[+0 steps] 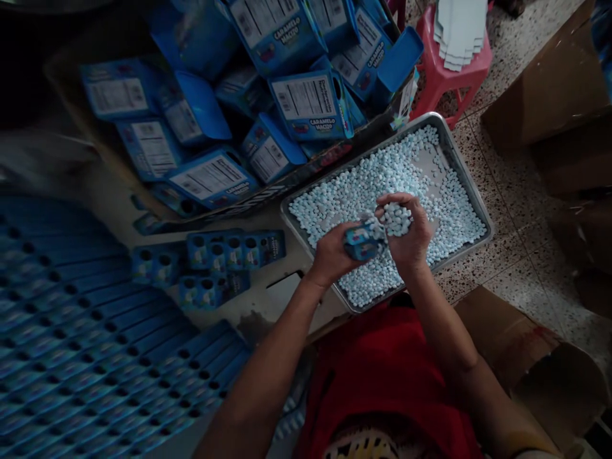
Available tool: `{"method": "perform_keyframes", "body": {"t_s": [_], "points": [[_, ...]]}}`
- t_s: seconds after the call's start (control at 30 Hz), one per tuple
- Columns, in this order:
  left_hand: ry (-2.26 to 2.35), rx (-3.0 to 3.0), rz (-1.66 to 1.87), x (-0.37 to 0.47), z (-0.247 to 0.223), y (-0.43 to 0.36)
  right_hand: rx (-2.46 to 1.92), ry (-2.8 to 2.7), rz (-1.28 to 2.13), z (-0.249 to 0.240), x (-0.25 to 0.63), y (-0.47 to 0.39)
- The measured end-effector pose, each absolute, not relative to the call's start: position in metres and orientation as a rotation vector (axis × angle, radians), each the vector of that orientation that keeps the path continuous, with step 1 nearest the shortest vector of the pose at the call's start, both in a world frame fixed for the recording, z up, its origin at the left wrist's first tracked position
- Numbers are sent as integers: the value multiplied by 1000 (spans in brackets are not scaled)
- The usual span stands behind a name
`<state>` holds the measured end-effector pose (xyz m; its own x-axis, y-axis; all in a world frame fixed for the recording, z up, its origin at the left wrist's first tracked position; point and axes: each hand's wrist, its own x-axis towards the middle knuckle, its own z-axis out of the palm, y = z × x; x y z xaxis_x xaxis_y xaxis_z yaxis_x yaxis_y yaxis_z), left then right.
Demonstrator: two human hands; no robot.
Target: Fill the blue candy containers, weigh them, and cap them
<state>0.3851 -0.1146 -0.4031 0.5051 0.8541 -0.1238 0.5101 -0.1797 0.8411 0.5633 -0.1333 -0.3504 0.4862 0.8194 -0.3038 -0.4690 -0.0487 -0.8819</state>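
Over the metal tray (465, 172), my left hand (329, 256) is wrapped round a small blue candy box (359, 242). The box is tilted, its end facing my other hand, and pale candies show at that end. My right hand (415, 239) is cupped, palm up, around a heap of small pale candies (398, 219), close beside the box. Loose candies (373, 169) of the same pale blue-white kind cover most of the tray.
A carton of larger blue boxes (306, 102) stands behind the tray. Small boxes with round holes (222, 252) stand left, near a phone-like flat object (284, 290) and long stacked rows (95, 331). A red stool (471, 76) bears white card sheets; brown cartons (540, 102) stand right.
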Motion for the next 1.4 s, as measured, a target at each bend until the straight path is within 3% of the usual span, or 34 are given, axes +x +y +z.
{"method": "perform_keyframes", "body": {"t_s": [0.5,0.7,0.93,1.2,1.4], "points": [[1210,1809,799,395,-440,-110,-993,-152,1113,-351,580,-129],[1389,1749,738,398,-421,-108,-1165,-421,1006,-347,556,-123],[1210,1722,315,385,-390,-105,-1261,-431,1022,-357,542,-110],[1280,1749,557,384,-414,-102,-1128,-575,1104,-351,544,-116],[1043,1723,736,379,-435,-99,-1077,-610,1109,-356,568,-122]]}}
